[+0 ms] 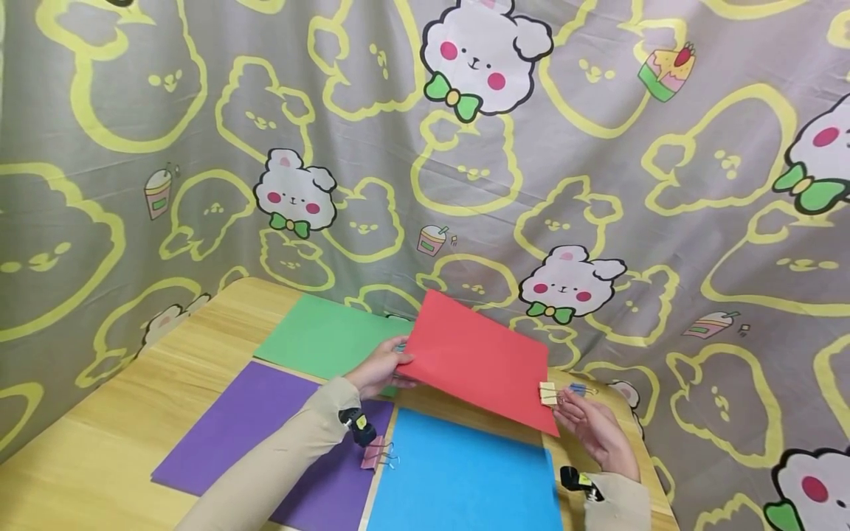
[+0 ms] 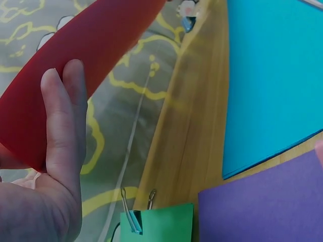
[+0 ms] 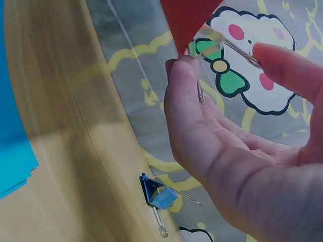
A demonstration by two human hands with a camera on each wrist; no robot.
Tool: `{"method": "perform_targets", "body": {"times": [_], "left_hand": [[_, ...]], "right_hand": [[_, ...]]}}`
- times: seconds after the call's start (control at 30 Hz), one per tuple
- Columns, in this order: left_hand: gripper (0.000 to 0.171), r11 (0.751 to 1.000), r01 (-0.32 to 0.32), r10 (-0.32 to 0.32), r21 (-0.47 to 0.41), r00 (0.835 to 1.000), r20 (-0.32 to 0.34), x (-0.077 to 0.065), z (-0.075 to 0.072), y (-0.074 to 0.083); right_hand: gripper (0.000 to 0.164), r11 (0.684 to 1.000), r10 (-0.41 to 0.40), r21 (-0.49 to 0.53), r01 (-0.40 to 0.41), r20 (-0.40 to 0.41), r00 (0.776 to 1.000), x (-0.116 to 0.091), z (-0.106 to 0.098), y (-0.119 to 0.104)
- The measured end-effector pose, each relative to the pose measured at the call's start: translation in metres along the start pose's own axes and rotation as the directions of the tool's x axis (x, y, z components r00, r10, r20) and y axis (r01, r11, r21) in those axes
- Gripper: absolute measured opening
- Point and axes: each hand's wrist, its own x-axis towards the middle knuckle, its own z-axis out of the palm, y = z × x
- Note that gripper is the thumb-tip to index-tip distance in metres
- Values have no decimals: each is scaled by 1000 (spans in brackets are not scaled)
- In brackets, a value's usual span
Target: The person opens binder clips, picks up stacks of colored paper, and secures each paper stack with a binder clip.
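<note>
A stack of red paper (image 1: 478, 354) is held up at a tilt over the table. My left hand (image 1: 378, 366) pinches its left edge, thumb on top and fingers (image 2: 63, 126) spread along the underside. At the right edge sits a yellow binder clip (image 1: 548, 393). My right hand (image 1: 598, 428) grips that clip by its wire handles; in the right wrist view the thumb (image 3: 282, 65) presses one handle's end, and the clip's body overlaps the red corner.
On the wooden table (image 1: 113, 420) lie green paper (image 1: 325, 332) with a teal binder clip (image 2: 133, 222), purple paper (image 1: 232, 420) with a pink binder clip (image 1: 374, 453), and blue paper (image 1: 465, 472) at the front. A blue binder clip (image 3: 160, 195) lies by the right table edge. A patterned curtain (image 1: 372, 147) hangs behind.
</note>
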Motion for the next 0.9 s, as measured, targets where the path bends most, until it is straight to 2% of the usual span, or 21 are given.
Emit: {"method": "perform_targets", "body": {"times": [0.1, 0.27, 0.43, 0.57, 0.7, 0.9], "left_hand": [[50, 1000, 5, -5, -2, 1000, -3, -2, -1, 2], [50, 1000, 7, -7, -22, 1000, -4, -4, -7, 1], [54, 998, -4, 4, -58, 1000, -10, -7, -17, -2], [60, 997, -8, 5, -81, 999, -32, -10, -25, -4], [60, 996, -7, 2, -88, 998, -55, -14, -33, -5], [61, 995, -22, 17, -94, 999, -47, -22, -40, -4]], "right_hand": [[20, 999, 17, 29, -18, 18, 1000, -3, 0, -4], [21, 990, -31, 141, 21, 64, 997, -6, -3, -7], [31, 956, -90, 290, 46, 141, 986, -8, -9, -6], [32, 942, -118, 331, 59, 160, 980, -7, -10, -5], [25, 955, -96, 290, 61, 107, 990, -6, -5, -5], [20, 974, -25, 226, 26, -8, 1000, -6, 3, -7]]}}
